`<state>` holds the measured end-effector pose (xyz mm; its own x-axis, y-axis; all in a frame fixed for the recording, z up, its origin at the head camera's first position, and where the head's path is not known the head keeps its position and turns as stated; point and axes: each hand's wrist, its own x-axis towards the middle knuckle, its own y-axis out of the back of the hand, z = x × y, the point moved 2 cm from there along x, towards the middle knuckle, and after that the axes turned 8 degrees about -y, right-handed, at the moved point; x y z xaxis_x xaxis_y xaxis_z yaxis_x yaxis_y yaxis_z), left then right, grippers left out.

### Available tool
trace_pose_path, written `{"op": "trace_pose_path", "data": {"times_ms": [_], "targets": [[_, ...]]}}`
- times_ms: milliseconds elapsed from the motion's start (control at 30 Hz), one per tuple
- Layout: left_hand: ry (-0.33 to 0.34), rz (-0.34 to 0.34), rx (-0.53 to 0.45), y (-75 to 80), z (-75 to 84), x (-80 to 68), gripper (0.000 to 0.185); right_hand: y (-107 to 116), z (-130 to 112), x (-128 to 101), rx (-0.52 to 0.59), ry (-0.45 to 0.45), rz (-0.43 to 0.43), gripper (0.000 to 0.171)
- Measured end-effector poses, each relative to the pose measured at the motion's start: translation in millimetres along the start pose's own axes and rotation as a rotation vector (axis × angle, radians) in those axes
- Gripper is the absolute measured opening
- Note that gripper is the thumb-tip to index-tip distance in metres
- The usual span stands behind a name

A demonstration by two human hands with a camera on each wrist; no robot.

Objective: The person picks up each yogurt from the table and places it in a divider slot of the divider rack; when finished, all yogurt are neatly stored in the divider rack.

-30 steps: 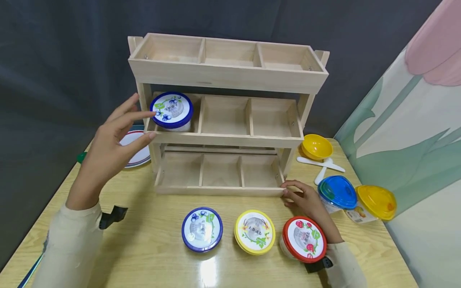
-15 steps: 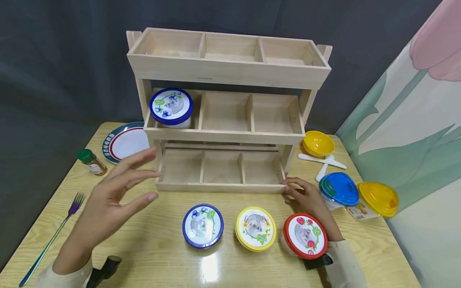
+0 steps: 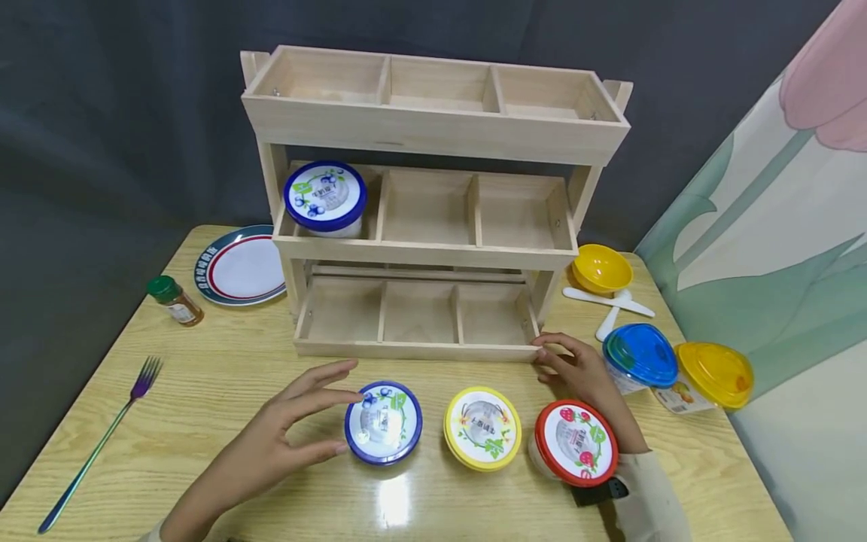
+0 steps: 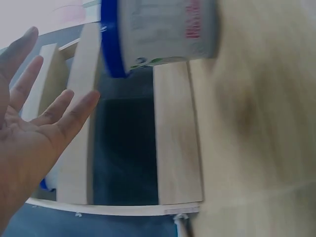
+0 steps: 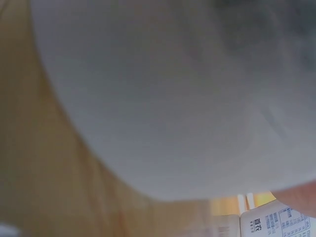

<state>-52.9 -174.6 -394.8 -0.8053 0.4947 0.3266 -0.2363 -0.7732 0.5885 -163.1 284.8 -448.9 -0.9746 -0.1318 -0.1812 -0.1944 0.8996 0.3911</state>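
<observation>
A three-tier wooden rack stands on the table. One blue-lidded cup sits in the left compartment of its middle tier. In front of the rack stand a second blue-lidded cup, a yellow-lidded cup and a red-lidded cup. My left hand is spread open beside the second blue-lidded cup, fingertips at its left edge; the left wrist view shows the open palm and that cup. My right hand rests on the table, fingers touching the rack's bottom right corner. The right wrist view is blurred by a white cup side.
A plate, a spice jar and a fork lie at the left. On the right are a yellow bowl, white spoons, a blue-lidded container and a yellow-lidded container, beside a painted wall.
My left hand has come down from the cup on the middle shelf to the blue-lidded cup on the table. The right hand has stayed at the rack's corner.
</observation>
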Motion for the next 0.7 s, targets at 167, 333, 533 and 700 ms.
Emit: {"op": "trace_pose_path", "data": {"times_ms": [167, 333, 533, 700], "targets": [[0.013, -0.033, -0.033, -17.1, -8.0, -0.7, 0.048, 0.3, -0.5, 0.3, 0.015, -0.028, 0.002, 0.031], [0.059, -0.047, -0.096, -25.0, -10.7, -1.5, 0.048, -1.0, 1.3, 1.3, 0.042, -0.034, 0.006, 0.029], [0.100, -0.099, -0.208, -30.3, -14.6, -1.8, 0.046, -1.2, 2.4, 1.7, 0.068, -0.057, 0.012, 0.029], [0.114, -0.139, -0.344, -35.9, -20.9, -1.8, 0.042, -1.1, 2.5, 1.4, 0.086, -0.065, 0.016, 0.030]]}}
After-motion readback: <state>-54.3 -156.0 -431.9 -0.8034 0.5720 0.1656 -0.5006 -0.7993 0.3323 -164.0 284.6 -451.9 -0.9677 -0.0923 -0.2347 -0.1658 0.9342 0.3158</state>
